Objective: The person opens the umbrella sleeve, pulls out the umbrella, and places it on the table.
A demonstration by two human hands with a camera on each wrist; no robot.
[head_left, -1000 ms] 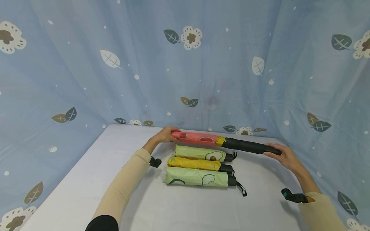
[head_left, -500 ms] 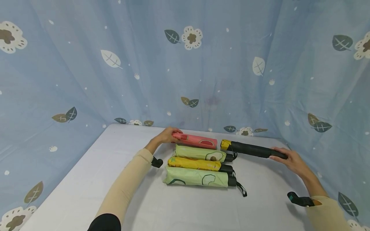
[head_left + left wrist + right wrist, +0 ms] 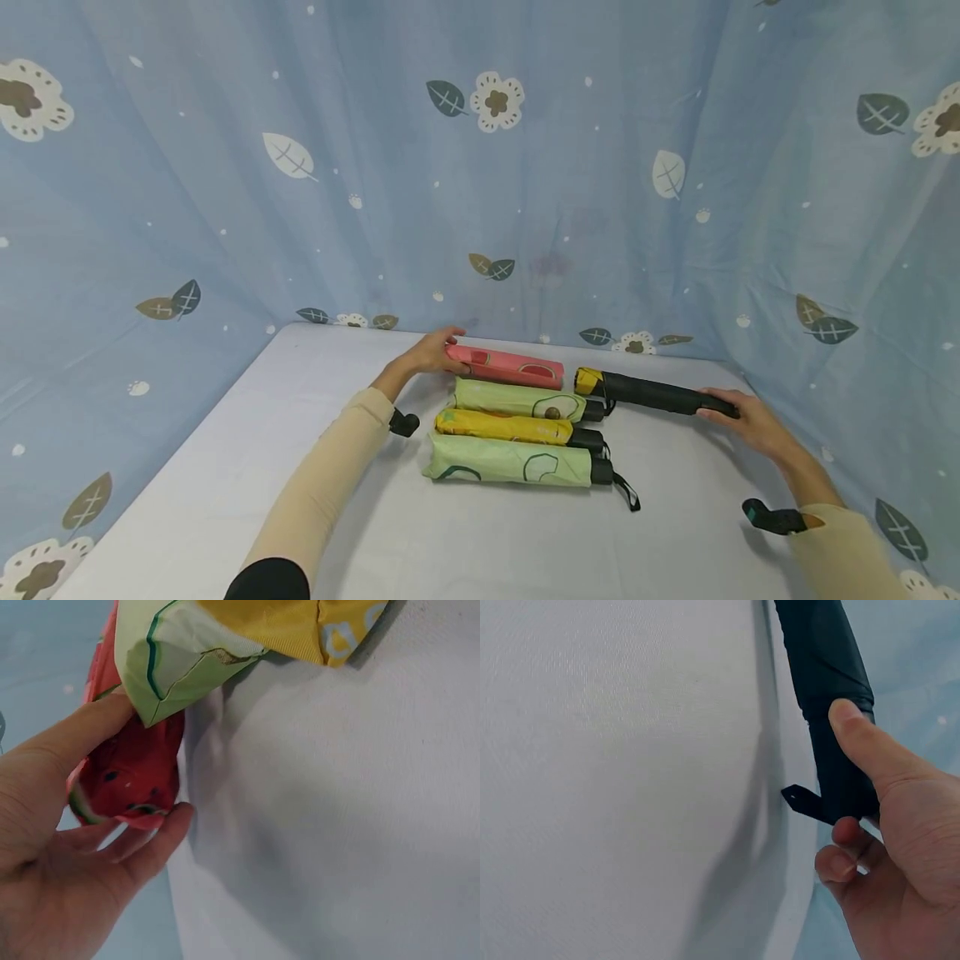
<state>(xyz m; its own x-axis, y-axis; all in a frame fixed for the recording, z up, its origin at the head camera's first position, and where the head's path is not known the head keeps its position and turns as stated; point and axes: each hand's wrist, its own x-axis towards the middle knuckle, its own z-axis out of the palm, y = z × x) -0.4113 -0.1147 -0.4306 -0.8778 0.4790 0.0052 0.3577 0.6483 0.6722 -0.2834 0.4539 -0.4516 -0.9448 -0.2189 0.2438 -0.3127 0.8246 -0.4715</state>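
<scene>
A pink watermelon-print umbrella (image 3: 513, 367) lies at the back of the row. My left hand (image 3: 426, 353) is at its left end; the left wrist view has the thumb on one side and fingertips at the red end (image 3: 135, 776). My right hand (image 3: 753, 423) grips the handle end of a long black umbrella (image 3: 660, 393) with a yellow tip, thumb on top and fingers curled beneath. Its yellow tip is apart from the pink umbrella's right end. A short black strap (image 3: 806, 801) sticks out by the right fingers. The pink umbrella's underside is hidden.
In front lie a pale green avocado-print umbrella (image 3: 510, 398), a yellow umbrella (image 3: 502, 425) and another pale green umbrella (image 3: 510, 460), their black handles to the right. The white table (image 3: 540, 542) meets a blue patterned curtain (image 3: 480, 208) behind.
The black umbrella has shifted right, leaving a gap beside the pink umbrella, and has come down a little. Both hands are lower on the right side; the left has barely moved, its upper fingers spreading slightly.
</scene>
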